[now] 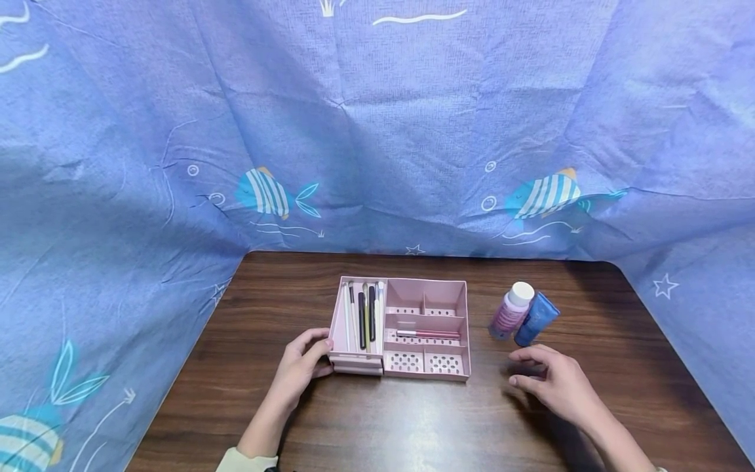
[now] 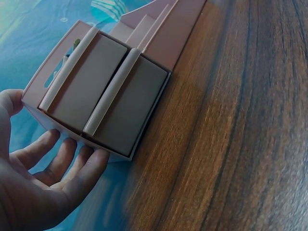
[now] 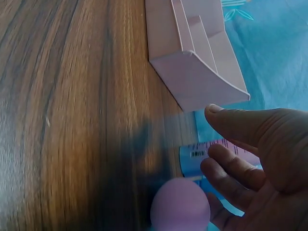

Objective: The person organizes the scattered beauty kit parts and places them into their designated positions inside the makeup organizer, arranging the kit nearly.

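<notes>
A pink organizer (image 1: 426,376) stands mid-table. Makeup brushes and slim pencils (image 1: 362,318) lie in its left tray, and a red lip gloss tube (image 1: 433,335) lies in a right compartment. With thumb and fingertips, my left hand (image 1: 295,370) touches the organizer's left side near the front corner, beside two drawers (image 2: 86,79). To the right, my right hand (image 1: 557,387) hovers with parted fingers around nothing. Just beyond it are a pink bottle (image 1: 508,316) with a white cap and a blue squeeze tube (image 1: 538,319). A smooth pink rounded object (image 3: 180,206) sits below its fingers, hidden in the head view.
The dark wood table (image 1: 236,295) has rounded far corners. A blue cloth (image 1: 407,164) with fish prints hangs behind it and along both sides.
</notes>
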Motion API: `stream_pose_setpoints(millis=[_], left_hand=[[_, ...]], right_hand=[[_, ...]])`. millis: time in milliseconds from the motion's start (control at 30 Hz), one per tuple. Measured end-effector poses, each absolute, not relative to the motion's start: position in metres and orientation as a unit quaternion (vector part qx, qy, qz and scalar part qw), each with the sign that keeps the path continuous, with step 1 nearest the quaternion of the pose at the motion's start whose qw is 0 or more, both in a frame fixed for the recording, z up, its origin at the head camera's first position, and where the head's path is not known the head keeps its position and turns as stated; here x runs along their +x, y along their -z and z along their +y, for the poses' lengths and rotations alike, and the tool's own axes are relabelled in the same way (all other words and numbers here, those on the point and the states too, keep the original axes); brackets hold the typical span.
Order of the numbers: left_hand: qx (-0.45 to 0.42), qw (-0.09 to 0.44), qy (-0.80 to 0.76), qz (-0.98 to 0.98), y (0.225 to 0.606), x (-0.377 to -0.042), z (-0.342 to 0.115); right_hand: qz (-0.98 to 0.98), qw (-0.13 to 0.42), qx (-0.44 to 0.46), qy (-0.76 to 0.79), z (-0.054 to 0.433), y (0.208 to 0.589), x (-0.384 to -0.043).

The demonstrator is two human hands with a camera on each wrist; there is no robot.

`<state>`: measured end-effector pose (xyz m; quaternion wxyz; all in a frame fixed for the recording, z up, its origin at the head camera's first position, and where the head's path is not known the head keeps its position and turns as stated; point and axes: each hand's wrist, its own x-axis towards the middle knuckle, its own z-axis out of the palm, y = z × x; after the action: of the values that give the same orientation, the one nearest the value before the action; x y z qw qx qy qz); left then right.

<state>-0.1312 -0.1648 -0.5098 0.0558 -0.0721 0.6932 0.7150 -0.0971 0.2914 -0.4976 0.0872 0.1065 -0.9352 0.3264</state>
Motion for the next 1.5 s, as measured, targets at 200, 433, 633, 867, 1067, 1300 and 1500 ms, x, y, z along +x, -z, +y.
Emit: stream_pose_setpoints(millis=[200, 433, 633, 867, 1067, 1300, 1500], left_hand=[[-0.069, 0.056, -0.715, 0.693, 0.511, -0.131, -0.165], [-0.069, 0.055, -0.715, 0.693, 0.513, -0.131, -0.165], [-0.07, 0.054, -0.715, 0.694, 0.513, -0.132, -0.165], [-0.071, 0.055, -0.715, 0.694, 0.513, -0.132, -0.165], [-0.072, 0.055, -0.713, 0.696, 0.512, -0.132, -0.165], [-0.07, 0.053, -0.714, 0.695, 0.512, -0.132, -0.165], [-0.07, 0.054, -0.715, 0.694, 0.513, -0.132, -0.166]], right_hand=[[-0.94, 0.064, 0.082, -0.326, 0.298, 0.501, -0.094], [-0.944, 0.053, 0.067, -0.318, 0.3, 0.503, -0.091], [-0.939, 0.055, 0.069, -0.331, 0.304, 0.504, -0.092], [-0.95, 0.074, 0.069, -0.296, 0.31, 0.507, -0.093], [-0.956, 0.078, 0.068, -0.275, 0.314, 0.508, -0.092], [-0.961, 0.043, 0.049, -0.269, 0.314, 0.508, -0.09], [-0.958, 0.003, 0.029, -0.284, 0.314, 0.507, -0.09]])
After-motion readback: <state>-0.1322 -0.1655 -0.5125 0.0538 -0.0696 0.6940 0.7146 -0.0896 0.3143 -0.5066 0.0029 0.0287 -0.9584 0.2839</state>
